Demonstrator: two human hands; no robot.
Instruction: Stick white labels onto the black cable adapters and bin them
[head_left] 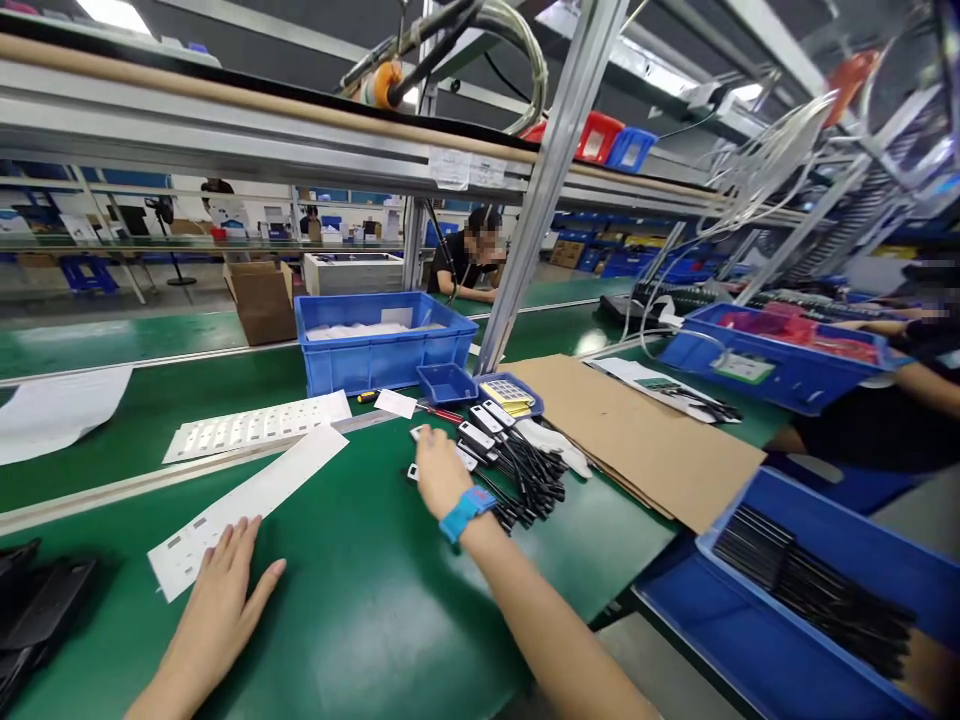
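Observation:
My left hand (229, 590) lies flat with its fingers spread, the fingertips on the lower end of a white label sheet (277, 490) with small cut-outs. My right hand (441, 472), with a blue wristband (466, 512) on its wrist, is at the left edge of a pile of black cables (529, 475) with white-faced rectangular ends. Its fingers are bent and close together among those ends. What they grip, if anything, is hidden under them. A white-faced cable end (480, 437) lies just right of the hand.
Behind the pile stand a small blue tray (446, 383) and a large blue bin (386, 350). Flat cardboard (637, 430) lies to the right. A blue crate (817, 590) holds black parts at lower right. A metal post (551, 180) rises mid-bench. Other people sit nearby.

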